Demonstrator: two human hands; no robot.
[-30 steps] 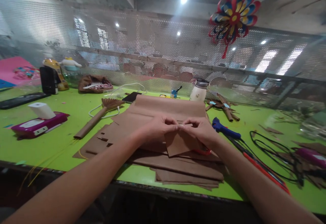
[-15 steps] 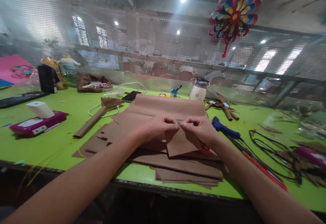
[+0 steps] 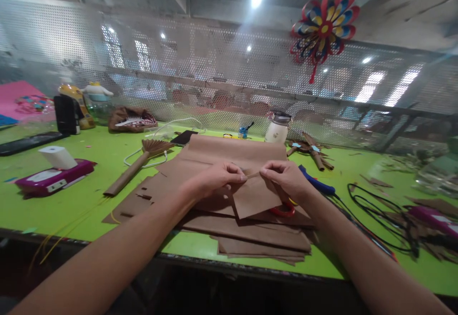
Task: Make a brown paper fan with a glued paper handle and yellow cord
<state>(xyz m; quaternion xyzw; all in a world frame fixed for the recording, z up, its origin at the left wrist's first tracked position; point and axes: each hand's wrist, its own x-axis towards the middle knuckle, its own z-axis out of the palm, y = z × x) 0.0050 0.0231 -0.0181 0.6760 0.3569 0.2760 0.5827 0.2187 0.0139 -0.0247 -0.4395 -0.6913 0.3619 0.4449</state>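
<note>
Between my two hands stretches a thin brown paper strip [image 3: 253, 175]. My left hand [image 3: 227, 175] pinches one end of it between thumb and forefinger; my right hand [image 3: 281, 175] pinches the other end, a little higher. Below them a squarish piece of brown paper [image 3: 255, 199] lies on a pile of brown paper sheets [image 3: 243, 229]. Red-handled scissors [image 3: 284, 210] rest by my right wrist, their blades hidden. A blue-handled tool with a cord [image 3: 317, 182] lies right of my right hand.
On the green table [image 3: 86, 162] stand a purple box with a white block [image 3: 55, 176] and a pleated paper fan shape on a rolled stem [image 3: 134, 169]. Behind the pile are a white bottle [image 3: 278, 128] and a blue jar [image 3: 243, 132]. Black cable [image 3: 379, 229] coils at right.
My hands have moved apart, with the right going rightward, so the strip between them shows longer. More of the red scissor handle is visible.
</note>
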